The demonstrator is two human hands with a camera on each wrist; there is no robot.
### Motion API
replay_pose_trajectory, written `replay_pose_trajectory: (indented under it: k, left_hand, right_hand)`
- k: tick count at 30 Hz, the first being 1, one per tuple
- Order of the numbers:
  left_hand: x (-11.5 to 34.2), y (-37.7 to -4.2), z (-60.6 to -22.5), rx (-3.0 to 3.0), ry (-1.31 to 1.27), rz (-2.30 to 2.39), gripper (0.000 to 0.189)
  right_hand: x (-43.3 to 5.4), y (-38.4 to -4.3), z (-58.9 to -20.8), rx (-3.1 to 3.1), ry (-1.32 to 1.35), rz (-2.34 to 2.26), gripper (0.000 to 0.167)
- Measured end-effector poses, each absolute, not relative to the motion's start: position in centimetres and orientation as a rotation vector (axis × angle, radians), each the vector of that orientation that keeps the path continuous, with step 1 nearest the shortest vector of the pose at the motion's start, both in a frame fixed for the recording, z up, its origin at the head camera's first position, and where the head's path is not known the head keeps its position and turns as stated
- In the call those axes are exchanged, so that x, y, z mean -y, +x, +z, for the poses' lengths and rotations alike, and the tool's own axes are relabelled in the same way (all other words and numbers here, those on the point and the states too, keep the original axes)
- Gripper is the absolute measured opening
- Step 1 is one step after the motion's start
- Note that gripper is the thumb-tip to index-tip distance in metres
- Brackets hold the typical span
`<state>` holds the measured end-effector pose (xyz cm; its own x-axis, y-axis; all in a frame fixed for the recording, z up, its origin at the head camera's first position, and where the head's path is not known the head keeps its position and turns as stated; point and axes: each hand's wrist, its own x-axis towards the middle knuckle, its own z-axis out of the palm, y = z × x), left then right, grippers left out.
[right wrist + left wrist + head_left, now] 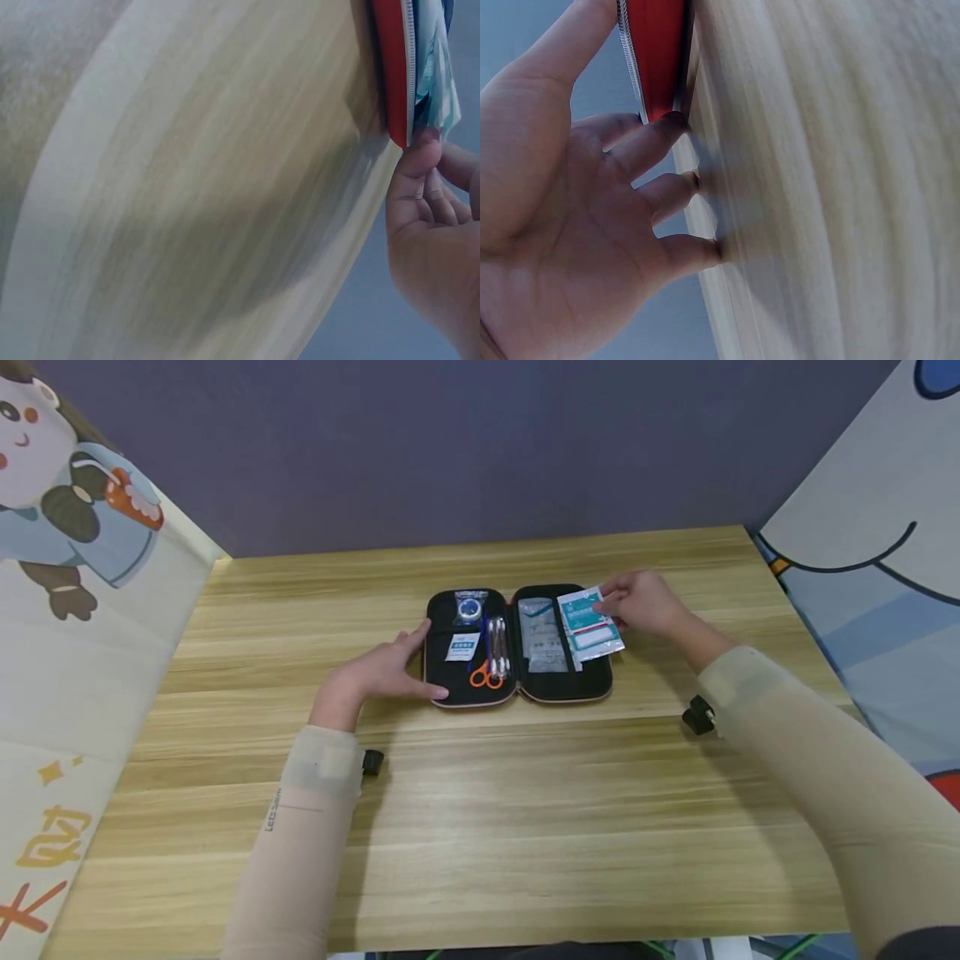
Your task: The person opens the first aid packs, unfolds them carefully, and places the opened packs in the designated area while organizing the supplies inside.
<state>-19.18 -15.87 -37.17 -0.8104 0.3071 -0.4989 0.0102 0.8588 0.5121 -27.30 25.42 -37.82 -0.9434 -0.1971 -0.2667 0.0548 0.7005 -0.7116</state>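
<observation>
A zip case [450, 681] lies unfolded on the table, black inside, with a red outer shell [656, 56] and metal zip. My left hand [378, 668] rests against its left side, thumb at the near corner and fingers spread; several fingertips touch the wood. My right hand [647, 602] pinches a teal-and-white packet [590, 620] by its right edge, over the case's right half. Under an elastic band there, a clear bag [542, 635] is partly covered. The left half holds orange-handled scissors [486, 677], several slim silver items [497, 643], a white sachet [462, 647] and a wrapped round roll [470, 608].
The wooden table [585, 827] stands against a dark blue-grey wall [480, 452]. Cartoon-printed panels [892, 635] flank it at both sides. Small black wrist cameras [699, 716] hang from both sleeves.
</observation>
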Motion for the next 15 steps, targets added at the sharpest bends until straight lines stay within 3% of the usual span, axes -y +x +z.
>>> replay_pose_trajectory:
  k: [15]
  left_hand:
    - [15.9,-19.0,-37.3,-2.460,0.247,0.664,0.131]
  right_hand:
    - [-24.7,-26.7,-36.7,-2.574,-0.088,-1.025,0.049]
